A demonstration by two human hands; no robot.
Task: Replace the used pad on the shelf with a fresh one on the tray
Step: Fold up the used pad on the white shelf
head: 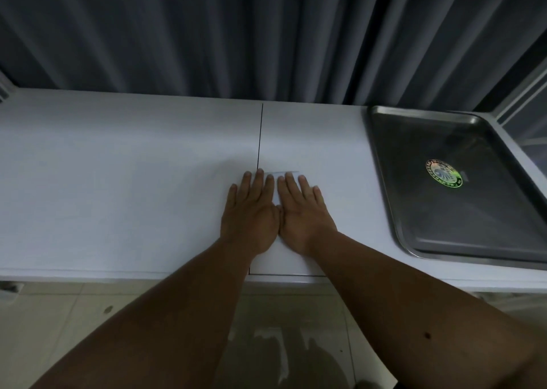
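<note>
Pad (291,260) lies flat under both hands (278,214); tray (381,163) holds nothing.

Pad (288,258): white on white shelf (118,181), mostly hidden under left hand (251,217) and right hand (302,220); only far edge at 12 o'clock and near strip at 6 o'clock show. Palm contact not visible. Tray (384,166): cut off by frame edge at 3 o'clock. Sticker (443,173) on tray: print too small to read. Both elbows out of frame at 6 o'clock.
</note>
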